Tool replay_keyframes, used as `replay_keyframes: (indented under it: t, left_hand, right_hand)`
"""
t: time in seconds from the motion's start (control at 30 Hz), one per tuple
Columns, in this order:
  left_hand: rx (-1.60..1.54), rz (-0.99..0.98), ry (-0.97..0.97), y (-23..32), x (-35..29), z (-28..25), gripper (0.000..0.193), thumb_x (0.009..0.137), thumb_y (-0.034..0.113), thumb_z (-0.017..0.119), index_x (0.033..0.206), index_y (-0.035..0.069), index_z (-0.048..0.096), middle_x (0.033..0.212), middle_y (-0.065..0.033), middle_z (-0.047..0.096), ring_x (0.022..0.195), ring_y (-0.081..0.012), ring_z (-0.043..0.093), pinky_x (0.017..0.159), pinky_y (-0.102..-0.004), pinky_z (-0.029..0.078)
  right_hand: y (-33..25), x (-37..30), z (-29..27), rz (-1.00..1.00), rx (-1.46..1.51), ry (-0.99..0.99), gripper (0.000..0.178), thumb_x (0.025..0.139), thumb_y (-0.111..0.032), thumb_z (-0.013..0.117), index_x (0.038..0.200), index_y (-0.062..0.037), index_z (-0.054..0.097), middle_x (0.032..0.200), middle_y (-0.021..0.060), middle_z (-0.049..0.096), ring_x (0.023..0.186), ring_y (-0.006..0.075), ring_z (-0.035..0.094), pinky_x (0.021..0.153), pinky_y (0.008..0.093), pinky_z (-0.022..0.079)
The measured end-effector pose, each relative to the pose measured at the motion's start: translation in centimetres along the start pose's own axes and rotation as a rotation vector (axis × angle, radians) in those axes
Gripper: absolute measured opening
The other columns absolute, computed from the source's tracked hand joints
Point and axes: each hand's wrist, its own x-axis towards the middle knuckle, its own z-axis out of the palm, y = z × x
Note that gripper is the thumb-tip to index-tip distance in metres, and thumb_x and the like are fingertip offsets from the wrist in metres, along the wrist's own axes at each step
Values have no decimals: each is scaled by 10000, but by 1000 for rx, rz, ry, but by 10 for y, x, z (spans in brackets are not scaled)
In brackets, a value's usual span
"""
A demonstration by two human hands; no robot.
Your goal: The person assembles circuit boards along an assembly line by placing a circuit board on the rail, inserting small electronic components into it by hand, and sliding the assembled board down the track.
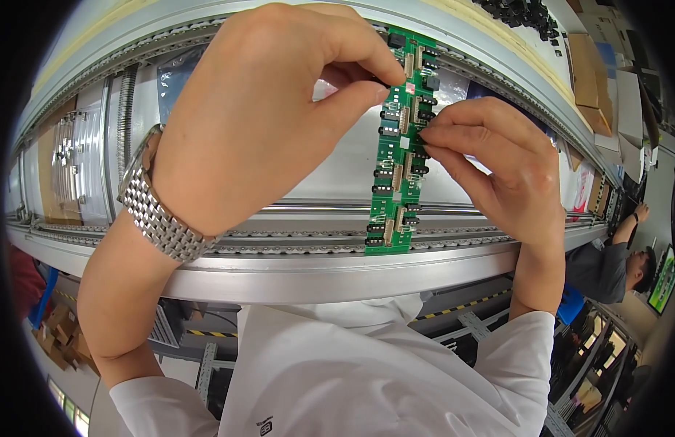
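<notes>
A long green circuit board (397,156) spans the conveyor from far to near. It carries black audio-jack-like parts along both edges, cream pin connectors and small pale labels. My left hand (279,87), with a metal watch (159,207) on its wrist, reaches over the board's far half. Its thumb and index finger are bent together at the left edge, and what they hold, if anything, is hidden. At the right edge, near the middle, my right hand (501,164) has its fingertips pinched against a black part. Whether that part is loose or fixed I cannot tell.
Chain tracks run beside the conveyor's near metal rail (337,273). Small black parts (523,18) lie piled on the far surface at the upper right. Cardboard boxes (592,80) stand beyond. Another person (607,269) is at the far right, near a screen (664,279).
</notes>
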Motion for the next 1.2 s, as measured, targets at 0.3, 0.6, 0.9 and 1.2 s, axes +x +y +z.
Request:
replay_keyframes:
  t: [0.3,0.6,0.9,1.2]
  left_hand:
    - [197,156,3,-6,0,4,168,812,-78,741,963,-6,752,986,-46,740,809,-138,644,741,-230,521]
    - [521,292,-5,6,5,18,186,787,-59,768,961,6,756,984,-39,764,819,-169,674,767,-259,534]
    - [629,325,-60,5,4,16,171,801,-63,753,961,0,755,1014,-48,757,856,-182,683,785,-272,543]
    - [605,294,140,-6,33,-25,122,842,13,731,961,27,758,1027,-66,732,741,-214,662,674,-318,529]
  right_hand:
    - [64,13,-44,173,-102,246,193,873,-114,785,1047,-31,768,953,64,718,768,143,593,680,262,489]
    - [146,23,-43,0,732,469,200,887,-115,714,1002,44,754,862,82,722,661,164,597,642,272,513]
    - [117,28,-35,239,-319,506,176,885,-100,707,991,28,763,801,81,721,640,162,585,623,274,501]
    - [151,16,-60,413,-275,329,217,935,-154,704,1115,-45,754,890,33,721,752,128,595,695,240,488]
